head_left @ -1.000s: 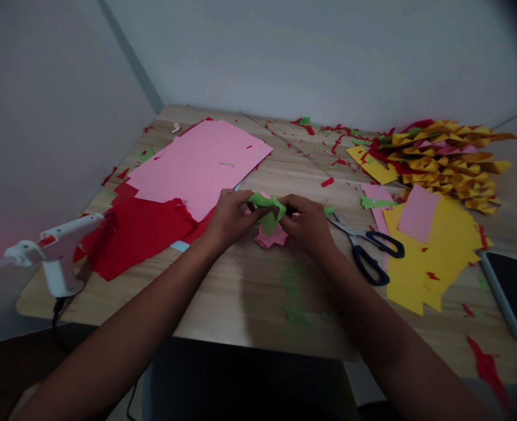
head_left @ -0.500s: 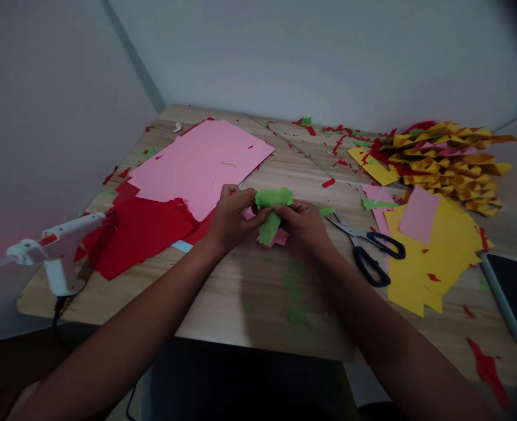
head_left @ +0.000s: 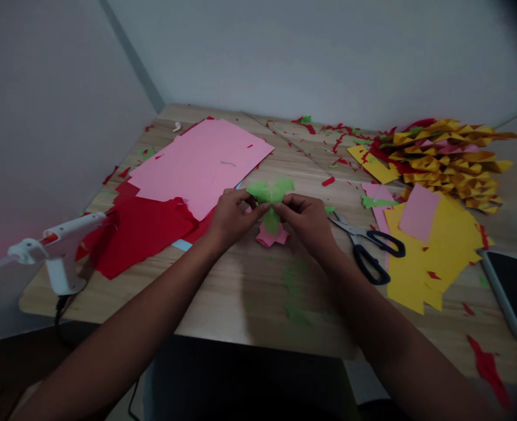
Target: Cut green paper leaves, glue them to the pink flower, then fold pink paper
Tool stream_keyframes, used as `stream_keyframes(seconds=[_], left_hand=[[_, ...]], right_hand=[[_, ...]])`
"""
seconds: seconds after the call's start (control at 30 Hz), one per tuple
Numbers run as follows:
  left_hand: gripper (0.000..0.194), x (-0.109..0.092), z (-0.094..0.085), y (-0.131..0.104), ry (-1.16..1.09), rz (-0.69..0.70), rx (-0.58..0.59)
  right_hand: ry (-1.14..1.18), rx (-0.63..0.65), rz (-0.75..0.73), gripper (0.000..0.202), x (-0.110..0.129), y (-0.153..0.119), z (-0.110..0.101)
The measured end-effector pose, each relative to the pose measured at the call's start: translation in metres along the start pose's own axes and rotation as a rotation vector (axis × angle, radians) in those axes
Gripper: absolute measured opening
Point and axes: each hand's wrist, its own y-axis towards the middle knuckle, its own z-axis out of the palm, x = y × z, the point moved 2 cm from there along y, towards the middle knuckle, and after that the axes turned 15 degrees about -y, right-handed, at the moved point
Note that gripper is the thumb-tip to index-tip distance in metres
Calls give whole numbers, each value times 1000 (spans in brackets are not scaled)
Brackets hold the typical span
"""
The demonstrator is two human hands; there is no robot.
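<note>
A green paper cut-out (head_left: 280, 188) with three rounded lobes is pinched at its middle between my two hands. Thumb and fingers of my left hand (head_left: 235, 217) are closed on its left side. My right hand (head_left: 304, 217) grips the right side the same way. Below the cut-out a folded pink paper piece (head_left: 272, 235) shows on the table, partly covered by the green lower lobe. Scissors (head_left: 366, 237) with dark handles lie part-open to the right of my right hand, their tips by a green scrap (head_left: 329, 209).
At left a white glue gun (head_left: 63, 251) stands by red paper (head_left: 144, 234) and pink sheets (head_left: 206, 158). To the right are yellow sheets (head_left: 434, 257), a phone (head_left: 510, 298) and a folded yellow paper piece (head_left: 451, 164). Red and green scraps litter the wooden table (head_left: 206, 316).
The green cut-out has been spread flatter, and its lobes now stand apart with a notch at the top. My fingers have shifted toward its centre. More of the pink piece shows below.
</note>
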Motion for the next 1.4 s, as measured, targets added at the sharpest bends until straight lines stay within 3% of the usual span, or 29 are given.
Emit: stream_keyframes(seconds=[0.23, 0.37, 0.67, 0.8, 1.0, 1.13, 1.23, 1.4], left_hand=[[17, 0, 1, 1, 7, -53, 40], [16, 0, 0, 2, 21, -18, 80], [11, 1, -3, 3, 71, 55, 214], [16, -1, -4, 2, 101, 150, 175], [16, -9, -4, 0, 146, 315, 118], [18, -12, -3, -1, 39, 201, 44], [17, -12, -2, -1, -8, 88, 57], [19, -10, -1, 0, 5, 33, 90]], right_hand=[[-119, -7, -58, 27, -2, 2, -2], [-217, -10, -85, 32, -2, 2, -4], [-348, 41, -150, 21, -2, 2, -6], [-183, 14, -99, 21, -2, 1, 0], [349, 73, 132, 23, -7, -3, 19], [394, 51, 158, 27, -7, -3, 16], [326, 15, 131, 28, -8, -2, 11], [202, -30, 64, 28, -6, -1, 4]])
